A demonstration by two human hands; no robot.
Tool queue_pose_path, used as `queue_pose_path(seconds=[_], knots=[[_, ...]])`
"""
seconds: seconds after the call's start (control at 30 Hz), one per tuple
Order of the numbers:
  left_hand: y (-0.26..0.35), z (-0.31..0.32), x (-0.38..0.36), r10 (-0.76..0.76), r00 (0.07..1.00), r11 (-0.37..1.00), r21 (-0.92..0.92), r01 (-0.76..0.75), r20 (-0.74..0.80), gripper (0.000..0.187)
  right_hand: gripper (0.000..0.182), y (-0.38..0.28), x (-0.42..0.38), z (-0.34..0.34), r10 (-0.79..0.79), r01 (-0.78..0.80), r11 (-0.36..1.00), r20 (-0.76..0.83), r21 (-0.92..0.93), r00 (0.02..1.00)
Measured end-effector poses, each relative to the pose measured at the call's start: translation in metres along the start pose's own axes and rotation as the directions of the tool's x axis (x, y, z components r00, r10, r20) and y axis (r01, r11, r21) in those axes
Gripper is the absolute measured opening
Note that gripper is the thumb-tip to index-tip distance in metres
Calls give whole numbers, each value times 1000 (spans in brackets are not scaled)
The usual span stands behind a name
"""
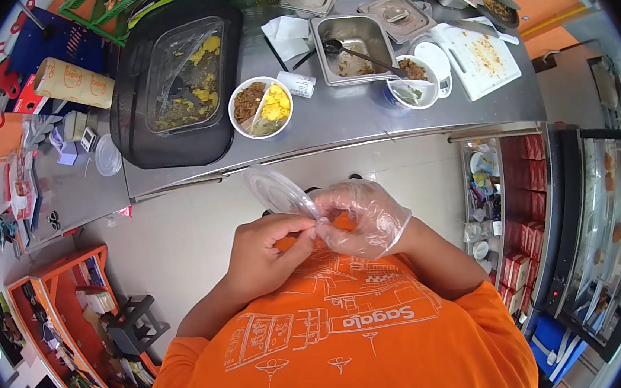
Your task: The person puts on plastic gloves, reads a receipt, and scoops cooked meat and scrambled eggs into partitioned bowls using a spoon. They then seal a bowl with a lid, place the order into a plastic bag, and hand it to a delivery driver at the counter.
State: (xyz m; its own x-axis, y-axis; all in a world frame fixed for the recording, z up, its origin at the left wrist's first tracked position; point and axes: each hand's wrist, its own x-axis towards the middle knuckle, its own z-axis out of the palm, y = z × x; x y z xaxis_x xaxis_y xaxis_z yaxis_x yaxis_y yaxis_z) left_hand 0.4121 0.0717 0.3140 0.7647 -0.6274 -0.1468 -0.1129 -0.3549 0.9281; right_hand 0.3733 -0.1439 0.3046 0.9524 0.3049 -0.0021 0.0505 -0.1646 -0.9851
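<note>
In front of my chest, a clear round plastic lid tilts up and to the left. My right hand, in a loose clear plastic glove, is closed at the lid's lower edge. Bare, my left hand pinches at that same edge, its fingertips meeting the gloved ones. How many lids there are cannot be made out. Beyond them on the steel counter stands a white bowl holding shredded brown food, yellow egg and a pale greenish portion in separate sections. A second white bowl with brown food is further right.
Left on the steel counter sits a black container with egg pieces under film. A steel pan has a black spoon in it. Further right are a white scale, a cutting board and a knife. A glass display cabinet stands at far right.
</note>
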Motion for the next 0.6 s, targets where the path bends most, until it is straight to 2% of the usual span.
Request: queue_pose_path(seconds=[0.03, 0.07, 0.13, 0.17, 0.2, 0.27, 0.3, 0.33, 0.37, 0.43, 0.53, 0.6], knots=[[5, 0, 1, 10, 999, 1000, 25, -11, 30, 14, 22, 2, -3, -2, 33, -33, 999, 20, -1, 999], [8, 2, 3, 19, 998, 999, 50, -22, 57, 14, 21, 1, -5, -6, 63, -60, 994, 29, -88, 998], [-2, 14, 3, 117, 993, 992, -39, -117, 21, 15, 19, -2, -9, -9, 104, -84, 964, 70, -251, 992], [0, 10, -4, 79, 997, 997, 11, -79, -2, 17, 17, 6, 4, -3, 18, -10, 995, 83, -96, 996], [4, 19, -2, 64, 997, 998, 14, -64, 43, 18, 15, 12, -9, -3, 5, -7, 999, 37, 43, 999], [6, 22, -2, 10, 995, 995, 96, -19, 96, 17, 14, 7, -10, -1, -144, 111, 926, -64, -362, 988], [15, 20, -2, -25, 996, 994, 108, 15, 84, 15, 13, 3, -9, 0, -73, 49, 935, -54, -352, 996], [8, 26, -3, 20, 1000, 996, 84, -21, 14, 15, 13, 1, -8, -1, 2, -20, 935, -51, -354, 999], [-3, 27, -6, 66, 996, 996, 65, -63, -54, 15, 12, 6, 0, 4, -34, 13, 934, -53, -358, 998], [-7, 33, -12, 39, 989, 998, 45, -32, -142, 15, 12, 18, 1, 8, -93, 57, 931, -83, -361, 992], [-4, 38, -22, -17, 968, 1000, 9, 20, -249, 14, 12, 11, 12, 11, -12, 19, 941, 25, -339, 1000], [1, 37, -32, -68, 948, 998, -40, 58, -310, 13, 12, 17, 19, 18, -54, 76, 964, 93, -253, 994]])
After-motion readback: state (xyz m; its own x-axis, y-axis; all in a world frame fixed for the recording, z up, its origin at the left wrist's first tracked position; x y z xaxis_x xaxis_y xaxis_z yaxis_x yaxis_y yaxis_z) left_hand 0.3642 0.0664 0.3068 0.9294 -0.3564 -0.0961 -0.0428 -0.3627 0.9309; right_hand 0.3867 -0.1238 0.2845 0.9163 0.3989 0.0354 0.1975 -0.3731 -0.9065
